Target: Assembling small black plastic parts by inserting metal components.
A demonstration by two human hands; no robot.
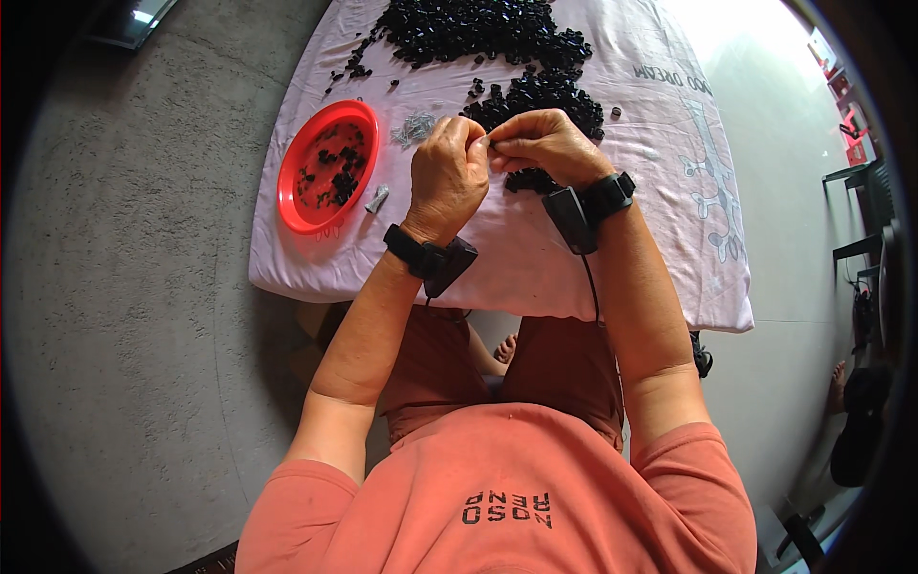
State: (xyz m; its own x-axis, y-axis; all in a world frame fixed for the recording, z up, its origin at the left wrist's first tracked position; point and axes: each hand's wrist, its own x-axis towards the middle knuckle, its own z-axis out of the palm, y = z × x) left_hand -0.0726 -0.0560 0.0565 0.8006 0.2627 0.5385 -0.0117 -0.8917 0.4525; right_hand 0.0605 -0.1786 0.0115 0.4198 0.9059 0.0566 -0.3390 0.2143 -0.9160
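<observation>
Both hands meet in the upper middle of the frame: the left hand and right hand pinch narrow on one tiny part, mostly hidden. It may slip into the black pile, because the grip is only by fingertips.

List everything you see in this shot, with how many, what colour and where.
Table cloth: one, pale pink with a printed design, covering the table.
Small black parts: too many to count, black, heaped at the far end of the cloth, a second heap just beyond the hands.
Red plate: one, red, left side of the cloth, some black parts in it.
Small metal pieces: a little pile, grey, between the plate and the hands.
Floor: grey concrete, all round.
Wrist devices: two, black, one per wrist.
Left hand: fingertips pinched on something tiny, too small to identify.
Right hand: fingertips meeting the left's.
</observation>
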